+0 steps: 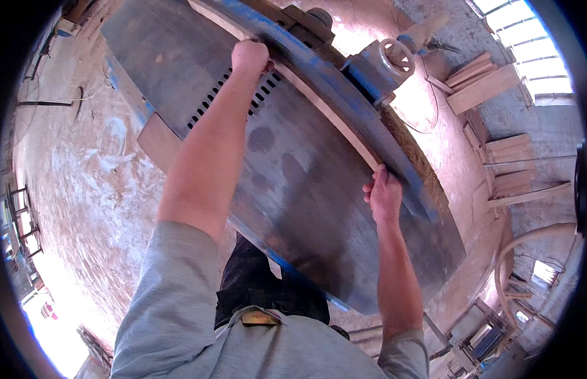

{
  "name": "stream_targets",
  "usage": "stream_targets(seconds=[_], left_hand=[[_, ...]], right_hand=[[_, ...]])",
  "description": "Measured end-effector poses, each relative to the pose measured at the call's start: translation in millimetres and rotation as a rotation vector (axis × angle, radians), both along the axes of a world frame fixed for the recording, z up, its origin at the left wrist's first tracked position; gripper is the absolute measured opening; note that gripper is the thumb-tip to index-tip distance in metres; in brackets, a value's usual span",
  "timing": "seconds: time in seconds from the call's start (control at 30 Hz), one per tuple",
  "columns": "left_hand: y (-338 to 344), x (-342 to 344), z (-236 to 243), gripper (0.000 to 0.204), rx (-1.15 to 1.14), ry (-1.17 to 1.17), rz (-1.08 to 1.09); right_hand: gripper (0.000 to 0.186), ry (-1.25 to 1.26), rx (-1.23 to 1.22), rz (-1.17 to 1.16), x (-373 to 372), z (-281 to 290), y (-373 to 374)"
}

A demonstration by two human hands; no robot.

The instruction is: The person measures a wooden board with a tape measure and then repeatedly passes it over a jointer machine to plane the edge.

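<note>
A long, narrow wooden strip (326,111) lies on the grey metal table (299,189) of a jointer, along its blue-edged fence (353,117). My left hand (249,58) is closed over the strip farther along, near the rows of dark slots (262,95) in the table. Toward the near right, my right hand (386,194) grips the strip's near end, its thumb on top and its fingers curled. The part of the strip under my left hand is hidden.
Behind the fence sit a handwheel (396,58) and a blue housing (369,72). Sawdust lines the fence's back edge. Planks (483,82) lean by the right wall, below a bright barred window (527,44). A pale hose (505,271) curves at the lower right.
</note>
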State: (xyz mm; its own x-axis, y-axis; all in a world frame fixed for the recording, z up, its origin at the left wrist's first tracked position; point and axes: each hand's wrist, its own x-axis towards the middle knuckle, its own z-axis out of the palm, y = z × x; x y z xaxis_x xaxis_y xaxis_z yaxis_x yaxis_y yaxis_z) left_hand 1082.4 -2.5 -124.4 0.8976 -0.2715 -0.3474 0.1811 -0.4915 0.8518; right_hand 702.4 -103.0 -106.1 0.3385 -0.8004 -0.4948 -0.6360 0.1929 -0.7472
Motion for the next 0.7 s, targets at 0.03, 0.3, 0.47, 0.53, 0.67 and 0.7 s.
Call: stream_targets(seconds=[0.03,0.3,0.47,0.53,0.67,0.7], left_hand=[[6,12,-5,0.021,0.020,-0.002,-0.046],[25,73,25,0.021,-0.019,-0.042,0.084],[40,137,-2,0.028,-0.218,-0.035,0.188],[42,153,14,0.021,-0.033,-0.079,0.058],[65,228,-4,0.026,0.209,-0.070,-0.108],[74,250,-16,0.030,0.118,-0.020,-0.032]], right_hand=[[0.047,0.015,0.016,0.011,11,4,4],[0.040,0.051,0.061,0.020,103,18,24],[0.042,0.028,0.036,0.078,154,11,38],[0.043,-0.025,-0.033,0.102,175,6,41],[0.043,-0.079,-0.133,0.116,220,-5,56],[0.043,-0.067,-0.111,0.132,229,-2,60]])
